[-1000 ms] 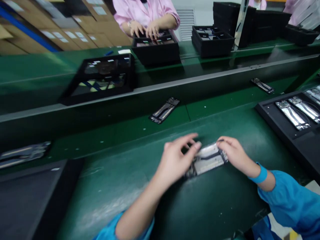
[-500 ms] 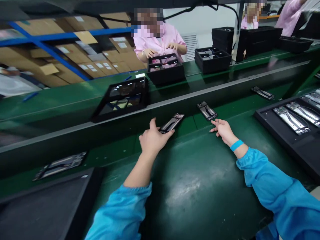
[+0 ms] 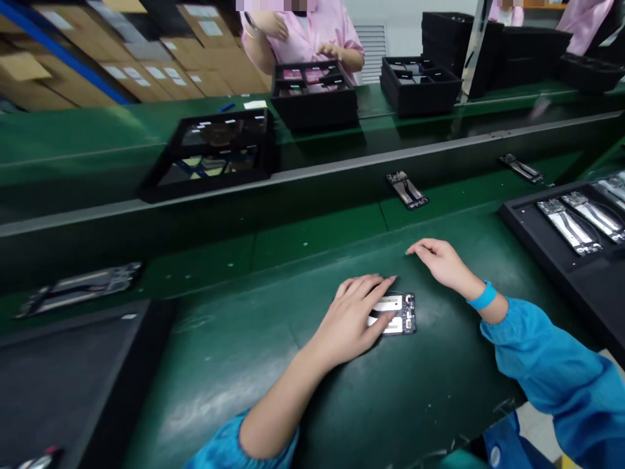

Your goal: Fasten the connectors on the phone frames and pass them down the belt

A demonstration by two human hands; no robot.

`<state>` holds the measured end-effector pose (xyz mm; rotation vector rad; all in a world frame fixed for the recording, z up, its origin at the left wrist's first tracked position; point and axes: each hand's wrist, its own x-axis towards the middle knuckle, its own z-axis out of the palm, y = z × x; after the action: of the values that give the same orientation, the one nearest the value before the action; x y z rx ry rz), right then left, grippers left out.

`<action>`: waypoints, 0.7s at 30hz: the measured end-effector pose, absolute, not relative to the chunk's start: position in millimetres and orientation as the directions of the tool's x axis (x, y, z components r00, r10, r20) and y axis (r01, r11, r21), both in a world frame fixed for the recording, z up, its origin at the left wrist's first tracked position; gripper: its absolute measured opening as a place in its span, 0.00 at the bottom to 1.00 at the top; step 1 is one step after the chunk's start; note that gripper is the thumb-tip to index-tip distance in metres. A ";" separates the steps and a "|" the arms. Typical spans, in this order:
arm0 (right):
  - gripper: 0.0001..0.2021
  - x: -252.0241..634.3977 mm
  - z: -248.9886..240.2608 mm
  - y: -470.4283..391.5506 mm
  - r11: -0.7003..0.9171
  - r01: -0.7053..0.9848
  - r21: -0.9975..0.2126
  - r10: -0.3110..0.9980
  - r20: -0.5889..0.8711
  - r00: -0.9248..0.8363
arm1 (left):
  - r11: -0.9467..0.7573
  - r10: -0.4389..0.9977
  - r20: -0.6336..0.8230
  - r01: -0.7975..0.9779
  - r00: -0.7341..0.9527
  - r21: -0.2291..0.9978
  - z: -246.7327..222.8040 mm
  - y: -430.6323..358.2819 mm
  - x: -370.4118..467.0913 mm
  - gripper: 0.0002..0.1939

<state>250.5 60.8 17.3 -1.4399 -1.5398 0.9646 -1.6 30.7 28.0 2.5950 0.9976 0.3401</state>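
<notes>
On the green bench in front of me lies an opened phone assembly (image 3: 409, 314), its metal plates and dark ribbon cable partly showing. My left hand (image 3: 354, 312) is over it, thumb and fingers gripping its left part, which they hide. To the right, my right hand (image 3: 437, 260) hovers apart from the phone, its fingertips pinched together; whether anything small is between them cannot be made out. A blue band circles that wrist. Beyond my hands, a second phone assembly (image 3: 407, 190) rests at the foot of the raised ledge.
A black tray (image 3: 527, 228) with several phone assemblies stands at right, another black tray (image 3: 122, 365) at left. More assemblies lie along the ledge (image 3: 332, 164), at left (image 3: 83, 286) and far right (image 3: 521, 168). Across it, a person in pink (image 3: 312, 39) stands behind black boxes (image 3: 317, 107).
My left hand has brought the phone assembly from beside the ledge down toward me onto the bench. My right hand has drawn back from the other assembly, its fingers closing. The view has tilted downward.
</notes>
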 end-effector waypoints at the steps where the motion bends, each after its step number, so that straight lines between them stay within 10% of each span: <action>1: 0.13 254.5 24.2 50.0 0.049 0.451 -0.891 0.998 0.025 -0.061 | -0.673 0.699 0.091 0.609 0.709 0.419 25.5 28.3 -0.5 0.25; 9: 0.13 245.4 49.2 -41.3 0.176 0.853 -0.491 0.903 -0.264 -0.339 | -0.538 0.799 0.097 0.634 0.593 0.556 28.9 -9.6 8.5 0.17; 21: 0.06 247.7 60.9 -34.3 0.084 0.804 -0.588 0.886 -0.325 -0.330 | -0.604 0.709 0.041 0.575 0.704 0.553 41.3 -2.8 18.3 0.12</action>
<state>247.7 -34.3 60.9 -1.7456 -2.2252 1.0772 18.3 -2.8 41.3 2.4012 0.9815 0.3503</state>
